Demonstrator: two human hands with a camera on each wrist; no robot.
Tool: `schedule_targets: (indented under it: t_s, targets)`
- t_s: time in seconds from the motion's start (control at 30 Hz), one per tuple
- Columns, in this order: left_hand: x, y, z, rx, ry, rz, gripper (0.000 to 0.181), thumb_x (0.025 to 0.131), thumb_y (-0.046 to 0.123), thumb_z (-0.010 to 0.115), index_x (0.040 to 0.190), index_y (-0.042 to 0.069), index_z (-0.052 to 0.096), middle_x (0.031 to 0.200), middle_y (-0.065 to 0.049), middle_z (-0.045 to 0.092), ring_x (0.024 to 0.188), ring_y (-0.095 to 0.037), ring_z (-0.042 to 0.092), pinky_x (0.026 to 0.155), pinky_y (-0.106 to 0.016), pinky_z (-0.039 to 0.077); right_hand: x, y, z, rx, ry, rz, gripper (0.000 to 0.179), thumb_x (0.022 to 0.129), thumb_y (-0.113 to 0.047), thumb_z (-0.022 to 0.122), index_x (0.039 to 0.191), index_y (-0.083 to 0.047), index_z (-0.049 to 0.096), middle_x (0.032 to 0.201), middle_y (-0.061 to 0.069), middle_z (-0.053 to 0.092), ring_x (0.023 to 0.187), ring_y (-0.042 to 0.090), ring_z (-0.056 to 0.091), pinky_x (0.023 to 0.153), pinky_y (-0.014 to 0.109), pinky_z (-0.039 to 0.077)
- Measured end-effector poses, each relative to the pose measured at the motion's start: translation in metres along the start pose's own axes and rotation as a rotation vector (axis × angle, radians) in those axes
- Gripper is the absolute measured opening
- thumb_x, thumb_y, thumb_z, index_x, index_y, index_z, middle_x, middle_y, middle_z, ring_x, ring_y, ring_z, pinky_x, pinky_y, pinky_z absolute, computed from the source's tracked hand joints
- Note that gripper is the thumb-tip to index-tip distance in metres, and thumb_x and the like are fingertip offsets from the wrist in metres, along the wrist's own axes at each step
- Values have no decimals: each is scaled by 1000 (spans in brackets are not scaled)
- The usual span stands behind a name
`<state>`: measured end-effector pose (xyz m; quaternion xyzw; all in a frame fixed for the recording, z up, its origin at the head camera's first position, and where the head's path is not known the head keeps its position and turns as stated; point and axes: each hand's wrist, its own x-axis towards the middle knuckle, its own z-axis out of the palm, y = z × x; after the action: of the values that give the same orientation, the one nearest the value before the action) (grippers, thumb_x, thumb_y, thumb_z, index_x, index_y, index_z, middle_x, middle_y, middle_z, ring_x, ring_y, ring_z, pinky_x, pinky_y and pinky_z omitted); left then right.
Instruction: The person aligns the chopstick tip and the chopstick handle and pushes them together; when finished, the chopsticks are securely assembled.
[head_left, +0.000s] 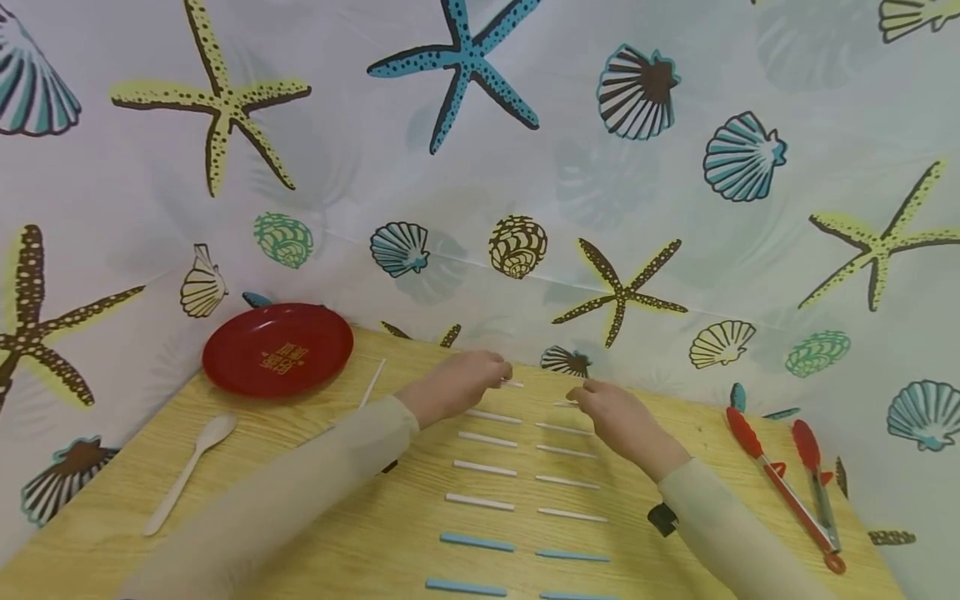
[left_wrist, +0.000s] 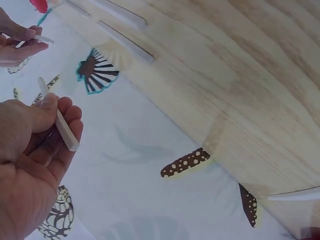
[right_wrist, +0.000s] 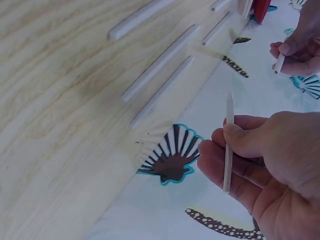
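Pinching a white stick in the left hand, a thinner stick in the right hand.
Gripping between thumb and curled fingers, leaving ends free, probably for balance, near the far edge of the table; facing two columns of laid-out sticks, thicker left, thinner right, seemingly sorted.

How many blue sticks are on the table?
4 that I see. On the left: upper left stick, lower left stick. Across from them: upper right stick, lower right stick. More may be hidden past the picture's bottom edge.
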<state>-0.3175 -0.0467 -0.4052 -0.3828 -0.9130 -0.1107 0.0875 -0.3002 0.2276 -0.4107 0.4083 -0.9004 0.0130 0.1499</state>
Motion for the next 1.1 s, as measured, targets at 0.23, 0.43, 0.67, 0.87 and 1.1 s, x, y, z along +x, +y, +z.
schedule_targets:
  t_s: [0.23, 0.43, 0.67, 0.87, 1.1]
  targets:
    - [-20, 12, -11, 79, 117, 39, 27, 87, -9, 70, 106, 9, 71, 91, -3, 61, 82, -15, 64, 69, -24, 53, -11, -17, -19, 26, 40, -9, 34, 81, 19, 68, 105, -6, 68, 94, 6, 63, 71, 20, 64, 58, 27, 53]
    - [-33, 21, -17, 94, 135, 38, 28, 86, -8, 72, 105, 13, 71, 89, -1, 61, 79, -12, 64, 62, -23, 51, -12, -30, -34, 26, 81, -23, 34, 84, 16, 67, 108, -8, 64, 96, 6, 64, 59, 17, 59, 51, 25, 49]
    - [-37, 33, -22, 44, 119, 42, 18, 92, 5, 70, 107, 14, 70, 90, 1, 62, 78, -11, 64, 60, -21, 50, -8, -39, -40, 59, 68, -66, 31, 89, 12, 63, 112, -9, 61, 97, 5, 66, 56, 14, 56, 49, 25, 46]
    - [-36, 37, -24, 1, 150, 64, 16, 94, 6, 68, 107, 14, 70, 92, 1, 62, 79, -10, 64, 61, -21, 51, -6, -43, -43, 53, 97, -111, 34, 87, 13, 65, 114, -7, 61, 98, 5, 66, 51, 11, 47, 48, 24, 44]
    - [-36, 41, -26, -36, 185, 110, 14, 95, 7, 66, 108, 13, 70, 91, 0, 61, 77, -10, 63, 62, -21, 50, -5, -41, -43, 52, 113, -130, 38, 85, 18, 63, 114, -6, 61, 96, 5, 65, 55, 13, 53, 49, 24, 46]
